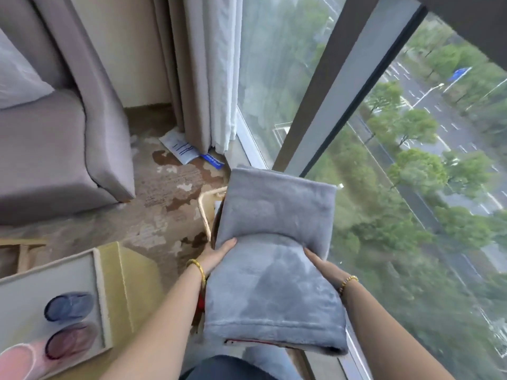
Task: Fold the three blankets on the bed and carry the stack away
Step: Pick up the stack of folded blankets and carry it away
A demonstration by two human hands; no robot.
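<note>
A folded stack of blankets (pixel 274 256), grey plush on top with a red-edged layer showing at its near bottom, is held out in front of me beside the window. My left hand (pixel 216 256) grips the stack's left side, thumb on top and fingers hidden beneath. On the right side my right hand (pixel 319 263) holds it the same way, mostly hidden by the fabric. The far half of the stack rests on or over a beige-rimmed basket (pixel 204 209) on the floor; whether it touches is unclear.
A floor-to-ceiling window (pixel 384 160) with a dark frame runs along the right. Grey curtains (pixel 200 72) hang in the corner, a paper sheet (pixel 179 148) at their foot. A grey armchair (pixel 55 149) stands at left. A yellow rug (pixel 129 281) with slippers (pixel 68 305) lies near left.
</note>
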